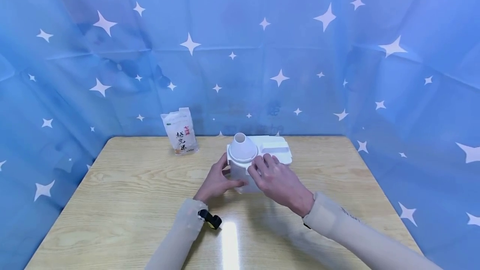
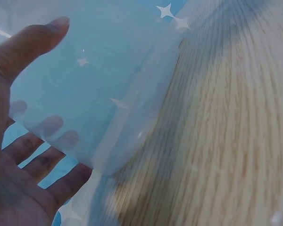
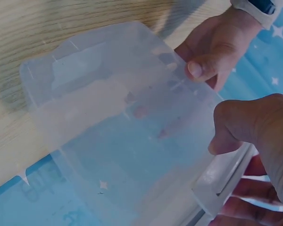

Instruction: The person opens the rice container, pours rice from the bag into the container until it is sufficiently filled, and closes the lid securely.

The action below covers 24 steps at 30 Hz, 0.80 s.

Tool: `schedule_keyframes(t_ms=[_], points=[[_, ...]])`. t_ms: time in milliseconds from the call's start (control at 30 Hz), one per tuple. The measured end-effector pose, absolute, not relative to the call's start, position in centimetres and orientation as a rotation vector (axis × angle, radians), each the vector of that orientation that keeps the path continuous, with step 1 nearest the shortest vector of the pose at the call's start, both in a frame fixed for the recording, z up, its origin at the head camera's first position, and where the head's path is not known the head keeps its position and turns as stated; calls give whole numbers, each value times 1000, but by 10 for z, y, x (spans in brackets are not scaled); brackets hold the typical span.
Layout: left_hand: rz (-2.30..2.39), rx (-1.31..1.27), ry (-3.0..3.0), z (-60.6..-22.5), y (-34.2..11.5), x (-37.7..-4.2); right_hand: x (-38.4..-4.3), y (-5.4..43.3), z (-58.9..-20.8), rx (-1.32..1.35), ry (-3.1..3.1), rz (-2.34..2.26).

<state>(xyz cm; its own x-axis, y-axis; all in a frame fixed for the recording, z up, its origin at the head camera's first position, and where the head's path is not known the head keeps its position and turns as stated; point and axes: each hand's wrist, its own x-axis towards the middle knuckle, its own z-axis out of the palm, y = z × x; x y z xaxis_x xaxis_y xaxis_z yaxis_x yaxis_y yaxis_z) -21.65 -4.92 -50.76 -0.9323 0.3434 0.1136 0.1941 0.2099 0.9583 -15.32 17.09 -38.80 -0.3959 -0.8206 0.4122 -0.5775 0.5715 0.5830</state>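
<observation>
A translucent plastic container [image 1: 239,173] with a white lid [image 1: 275,148] stands on the table, a white cone-shaped funnel piece [image 1: 243,149] pointing up at the lid's left end. My left hand [image 1: 217,181] grips the container's left side. Its thumb lies on the near wall and the fingers [image 2: 42,162] reach round the far side, seen through the plastic. With curled fingers, my right hand [image 1: 275,178] holds the near edge of the lid. In the right wrist view its thumb [image 3: 226,127] presses by the white rim, the other fingers partly hidden behind. The see-through walls show no contents.
A white printed rice bag [image 1: 181,132] stands at the back left of the wooden table [image 1: 131,195]. A blue curtain [image 1: 240,61] with white stars hangs behind and on both sides. A black strap [image 1: 211,219] is on the left wrist.
</observation>
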Motion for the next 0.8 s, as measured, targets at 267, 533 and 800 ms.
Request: schedule_keyframes(t_ms=[267, 533, 800], points=[[1828, 532, 2331, -510, -48, -219, -152, 170, -390, 1091, -2165, -429], [1840, 533, 2337, -511, -50, -217, -151, 165, -392, 1074, -2161, -437], [1836, 535, 2349, -510, -52, -218, -151, 164, -386, 1064, -2198, -378]])
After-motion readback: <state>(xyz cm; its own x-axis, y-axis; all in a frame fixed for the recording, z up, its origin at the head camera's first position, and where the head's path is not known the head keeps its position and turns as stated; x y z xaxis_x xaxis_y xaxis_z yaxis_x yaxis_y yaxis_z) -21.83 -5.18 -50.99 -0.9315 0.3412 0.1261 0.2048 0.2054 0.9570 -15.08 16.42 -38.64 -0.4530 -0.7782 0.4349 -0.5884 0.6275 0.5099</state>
